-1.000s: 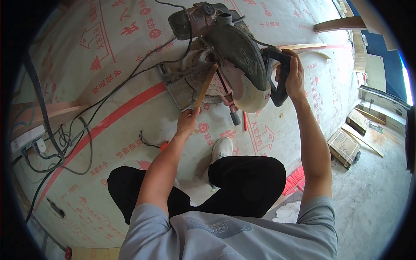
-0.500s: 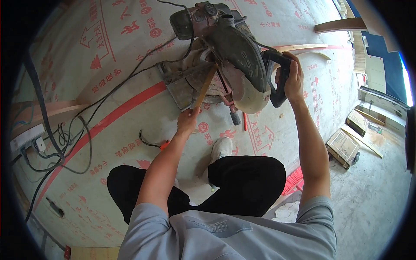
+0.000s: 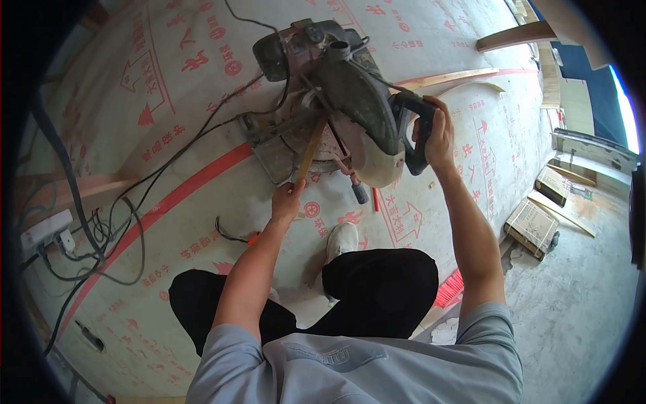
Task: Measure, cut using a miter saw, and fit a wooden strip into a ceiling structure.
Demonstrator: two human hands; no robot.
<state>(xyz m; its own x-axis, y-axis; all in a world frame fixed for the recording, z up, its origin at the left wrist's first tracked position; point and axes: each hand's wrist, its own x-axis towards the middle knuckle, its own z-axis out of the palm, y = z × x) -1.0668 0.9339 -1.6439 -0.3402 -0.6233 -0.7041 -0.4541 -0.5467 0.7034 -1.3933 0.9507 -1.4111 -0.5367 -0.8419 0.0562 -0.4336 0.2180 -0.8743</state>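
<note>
A dusty mitre saw [image 3: 356, 101] with a dark blade guard stands on the floor in front of me. My right hand [image 3: 439, 138] is closed round its black D-shaped handle [image 3: 418, 143]. In my closed left hand [image 3: 286, 199] is one end of a thin wooden strip [image 3: 311, 151]. The strip runs away from me across the saw's table [image 3: 272, 158], and its far end lies by the blade area under the guard. Whether the blade touches it I cannot tell.
Black cables [image 3: 195, 128] run left to a white power strip [image 3: 47, 230]. A red pencil-like stick [image 3: 375, 200] lies near the saw. On the right are a red brush [image 3: 449, 289] and cardboard boxes [image 3: 533, 227]. A long wooden strip [image 3: 451, 79] lies beyond the handle.
The whole scene sits slightly lower and further left in the picture. Both hands keep their holds on the strip and the saw handle.
</note>
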